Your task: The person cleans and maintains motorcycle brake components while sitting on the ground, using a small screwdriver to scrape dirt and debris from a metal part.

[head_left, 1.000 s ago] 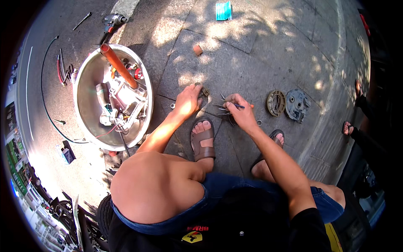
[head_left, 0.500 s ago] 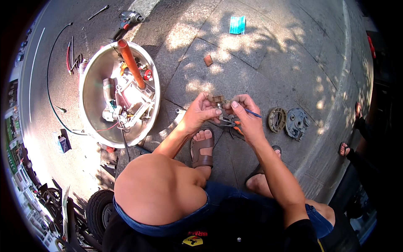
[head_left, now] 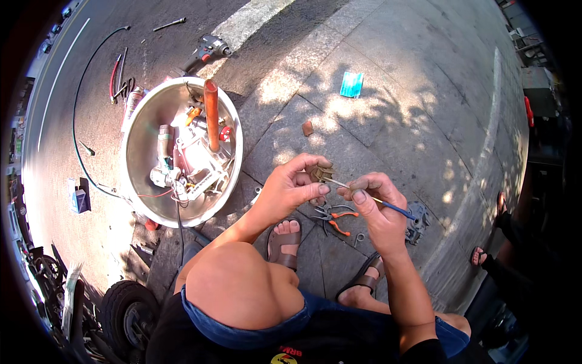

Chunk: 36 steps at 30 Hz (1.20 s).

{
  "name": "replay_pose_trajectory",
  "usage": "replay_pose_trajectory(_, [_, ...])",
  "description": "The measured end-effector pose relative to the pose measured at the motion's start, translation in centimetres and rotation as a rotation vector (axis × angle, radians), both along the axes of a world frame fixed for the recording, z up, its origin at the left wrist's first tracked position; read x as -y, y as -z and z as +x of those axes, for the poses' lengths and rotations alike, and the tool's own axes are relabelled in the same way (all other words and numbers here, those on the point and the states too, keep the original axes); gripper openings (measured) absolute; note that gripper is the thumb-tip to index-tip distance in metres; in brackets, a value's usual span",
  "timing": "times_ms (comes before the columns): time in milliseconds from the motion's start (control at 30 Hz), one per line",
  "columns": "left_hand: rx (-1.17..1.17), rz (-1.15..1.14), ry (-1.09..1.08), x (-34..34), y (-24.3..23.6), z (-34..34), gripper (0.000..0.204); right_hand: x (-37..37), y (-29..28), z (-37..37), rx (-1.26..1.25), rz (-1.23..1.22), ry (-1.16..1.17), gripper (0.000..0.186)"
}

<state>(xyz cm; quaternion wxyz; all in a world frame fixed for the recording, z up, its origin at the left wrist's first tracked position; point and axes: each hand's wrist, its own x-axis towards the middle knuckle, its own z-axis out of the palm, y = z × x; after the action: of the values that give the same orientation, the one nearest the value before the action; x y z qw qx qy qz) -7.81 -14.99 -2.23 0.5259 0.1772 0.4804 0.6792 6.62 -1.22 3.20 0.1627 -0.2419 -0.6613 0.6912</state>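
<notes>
L hand (head_left: 285,191): fingers pinching sm. brown part (head_left: 320,173), held up betw. 2 hands, above pavement (head_left: 388,124). R hand (head_left: 386,219): fingers gripping thin tool (head_left: 397,208) w/ blue handle, tip at part, contact unclear. Below on pavement: orange-handled pliers (head_left: 328,213), metal ring (head_left: 359,238). Gray round part (head_left: 418,224) partly behind R hand. Off L: metal basin (head_left: 139,145) w/ red-brown pipe (head_left: 211,115).

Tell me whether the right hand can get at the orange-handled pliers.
Likely yes: the orange-handled pliers lie on the paving with nothing over them, though the right hand holds a blue-handled tool, which may need putting down first.
</notes>
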Motion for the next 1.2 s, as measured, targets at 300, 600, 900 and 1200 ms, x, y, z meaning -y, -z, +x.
replay_pose_trajectory(300, [-0.101, -0.048, -0.019, -1.0, -1.7, 0.3, 0.036, -0.5, 0.1, -0.2, -0.009, 0.399, 0.019, 0.016])
replay_pose_trajectory(600, [-0.269, -0.107, -0.07, -0.8, -1.3, 0.4, 0.03, 0.0, 0.2, -1.0, -0.012, 0.515, -0.023, 0.02])
replay_pose_trajectory(900, [-0.356, -0.156, -0.1, -0.2, -0.4, 0.7, 0.026, -0.8, 1.0, -0.8, 0.059, 0.28, -0.162, 0.016])
replay_pose_trajectory(1200, [-0.039, -0.102, -0.136, -0.2, -0.9, 0.8, 0.031, -0.1, 0.1, -1.5, 0.071, 0.217, -0.004, 0.011])
